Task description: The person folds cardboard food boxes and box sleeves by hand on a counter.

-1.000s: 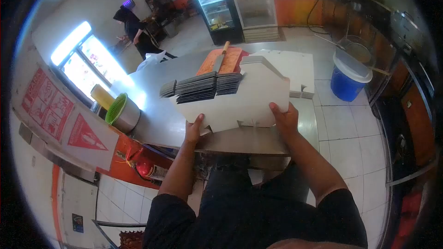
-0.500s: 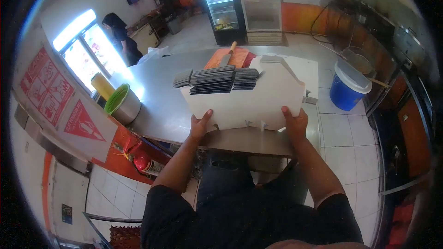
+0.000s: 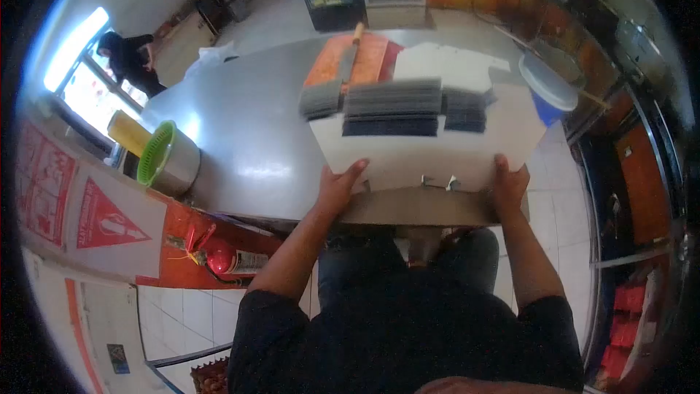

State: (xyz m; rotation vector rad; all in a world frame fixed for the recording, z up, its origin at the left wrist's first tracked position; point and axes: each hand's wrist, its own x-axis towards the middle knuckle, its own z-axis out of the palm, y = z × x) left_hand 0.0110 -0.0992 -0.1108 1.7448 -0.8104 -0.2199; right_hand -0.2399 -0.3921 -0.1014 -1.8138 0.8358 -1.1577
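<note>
A stack of white flat cardboard box blanks (image 3: 412, 155) lies before me over the near side of the steel table, its layered grey edges facing up and slightly blurred. My left hand (image 3: 339, 186) pinches its near left corner, thumb on top. At the near right corner my right hand (image 3: 510, 184) grips the same stack, thumb also on top. The fingers beneath are hidden. Just beyond the stack, a knife (image 3: 347, 66) with a wooden handle rests on an orange board (image 3: 373, 58).
The steel table (image 3: 248, 120) carries a metal pot (image 3: 184, 164) with a green basket (image 3: 160, 153) at left. A fire extinguisher (image 3: 226, 259) hangs below. A lidded blue bucket (image 3: 548, 111) stands right. Another person (image 3: 131, 62) is at the far left, near a lit glass door.
My view has tilted down and shifted. Both hands and the cardboard stack have moved right in view, and the stack's rows of edges now look more level. The other person has bent forward.
</note>
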